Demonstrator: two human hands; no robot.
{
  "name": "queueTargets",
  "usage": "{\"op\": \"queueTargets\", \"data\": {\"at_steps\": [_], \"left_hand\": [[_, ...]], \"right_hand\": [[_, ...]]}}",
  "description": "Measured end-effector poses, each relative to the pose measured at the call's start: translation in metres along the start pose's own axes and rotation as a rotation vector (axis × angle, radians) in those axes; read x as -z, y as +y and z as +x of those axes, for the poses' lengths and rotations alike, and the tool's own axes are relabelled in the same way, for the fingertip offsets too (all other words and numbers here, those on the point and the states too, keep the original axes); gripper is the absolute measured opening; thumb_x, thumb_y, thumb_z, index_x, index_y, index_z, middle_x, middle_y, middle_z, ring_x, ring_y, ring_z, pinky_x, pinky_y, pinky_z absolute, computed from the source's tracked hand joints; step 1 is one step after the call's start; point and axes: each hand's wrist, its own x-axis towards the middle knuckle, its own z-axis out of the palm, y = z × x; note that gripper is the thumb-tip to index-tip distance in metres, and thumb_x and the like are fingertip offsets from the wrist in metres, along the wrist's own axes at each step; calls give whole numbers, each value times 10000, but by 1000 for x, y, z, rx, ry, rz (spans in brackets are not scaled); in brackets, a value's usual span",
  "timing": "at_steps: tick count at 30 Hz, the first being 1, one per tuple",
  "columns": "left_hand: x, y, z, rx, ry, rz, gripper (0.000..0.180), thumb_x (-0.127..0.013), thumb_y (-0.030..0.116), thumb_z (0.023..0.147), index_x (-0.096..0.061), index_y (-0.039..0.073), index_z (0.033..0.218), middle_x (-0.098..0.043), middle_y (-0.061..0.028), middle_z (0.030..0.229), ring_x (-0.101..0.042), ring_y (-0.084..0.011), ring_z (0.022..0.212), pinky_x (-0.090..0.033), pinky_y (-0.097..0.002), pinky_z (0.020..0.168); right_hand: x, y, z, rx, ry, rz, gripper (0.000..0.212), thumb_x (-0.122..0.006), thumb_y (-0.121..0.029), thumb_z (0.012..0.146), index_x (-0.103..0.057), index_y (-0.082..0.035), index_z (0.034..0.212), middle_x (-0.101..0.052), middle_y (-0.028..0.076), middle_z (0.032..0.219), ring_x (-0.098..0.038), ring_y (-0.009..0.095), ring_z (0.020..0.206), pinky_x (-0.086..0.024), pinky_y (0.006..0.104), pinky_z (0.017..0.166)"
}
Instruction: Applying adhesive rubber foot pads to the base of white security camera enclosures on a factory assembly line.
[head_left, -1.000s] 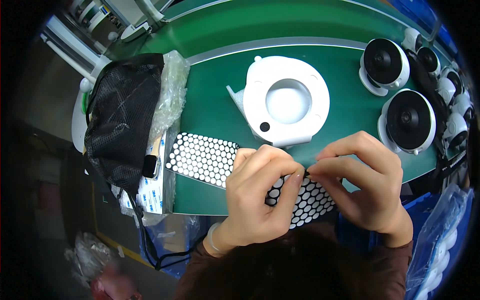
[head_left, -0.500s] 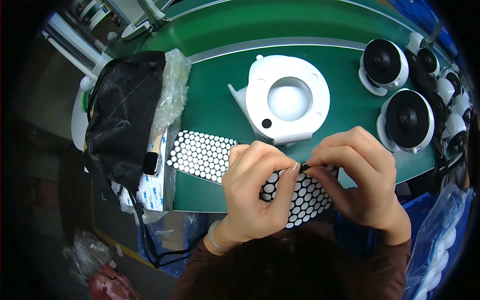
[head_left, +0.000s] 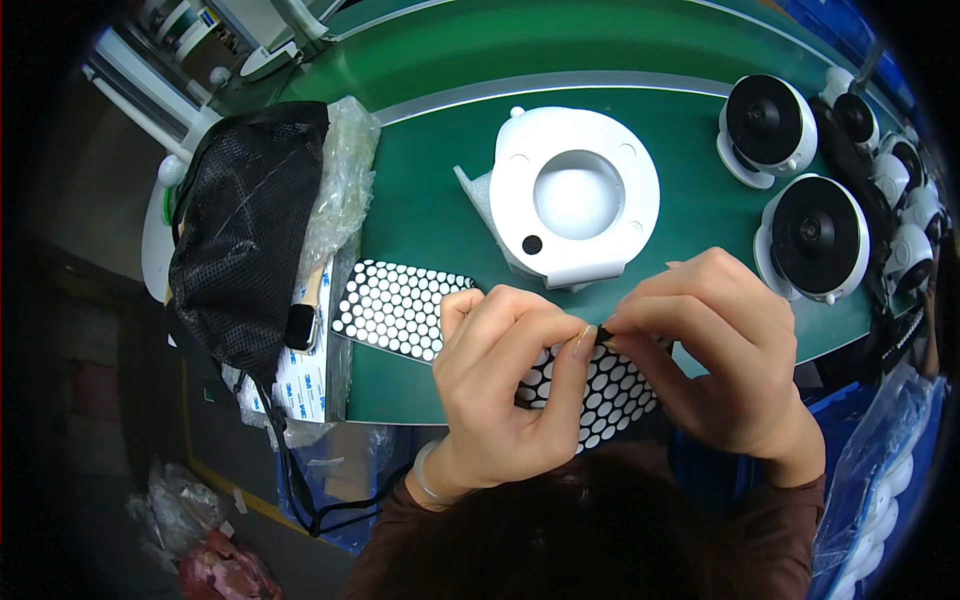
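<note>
My left hand (head_left: 515, 375) and my right hand (head_left: 715, 350) meet in front of me, thumbs and forefingers pinched at the top edge of a black sheet of white round stickers (head_left: 612, 395). The sheet hangs below the fingertips, partly hidden by both hands. A second sheet of round stickers (head_left: 395, 305) lies flat left of my left hand. Beyond my hands stands a white plastic housing (head_left: 628, 190) with a round opening. One black round pad (head_left: 532, 245) sits on its lower left. White foam (head_left: 480, 195) shows under the housing's left side.
At the left lie a black mesh bag (head_left: 245, 220), bubble wrap (head_left: 345, 180) and a smartwatch (head_left: 301, 327) on a printed white sheet. Round black-and-white cameras (head_left: 815, 238) stand at the right, with several more behind. A blue crate (head_left: 840, 430) with clear plastic is at lower right.
Both hands keep their pinch on the sheet. My left hand has shifted slightly left, and the right hand's fingers have risen a little.
</note>
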Motion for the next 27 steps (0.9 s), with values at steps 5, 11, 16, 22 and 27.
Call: {"op": "queueTargets", "data": {"at_steps": [5, 11, 16, 22, 27], "left_hand": [[0, 0, 1, -19, -29, 0, 79, -616, -16, 686, -573, 37, 726, -534, -23, 654, -482, -157, 566, -273, -292, 621], [-1, -3, 1, -6, -33, 1, 84, -609, -25, 685, -568, 37, 722, -525, -19, 648, -469, -153, 556, -257, -294, 622], [-2, -1, -1, 72, -19, 11, 82, -604, -30, 690, -576, 35, 733, -529, -36, 674, -476, -167, 595, -295, -296, 632], [-7, -12, -8, 181, -18, 56, 36, -581, 5, 744, -588, 29, 770, -440, -167, 1105, -449, -162, 743, -335, -273, 645], [-13, -11, -4, 195, -61, -42, 33, -573, 3, 766, -574, 12, 798, -487, -115, 927, -452, -164, 701, -360, -251, 574]], "right_hand": [[4, -1, 2, -3, -53, -26, 197, -710, 4, 605, -612, -56, 764, -600, 43, 748, -562, 197, 664, -463, 302, 622], [1, 3, 3, -7, -64, -19, 195, -704, 8, 598, -600, -51, 752, -596, 48, 731, -567, 206, 666, -456, 288, 588], [1, 7, 4, -33, -118, 89, 200, -668, 50, 612, -583, -30, 774, -604, 97, 821, -579, 216, 715, -464, 291, 611], [5, 25, 3, -374, 163, 172, 54, -589, -22, 786, -581, 27, 807, -620, 153, 996, -600, 156, 853, -471, 260, 767], [-7, 31, 9, -420, 128, 229, 74, -616, -52, 788, -608, 17, 816, -626, 56, 789, -581, 97, 733, -462, 211, 688]]}}
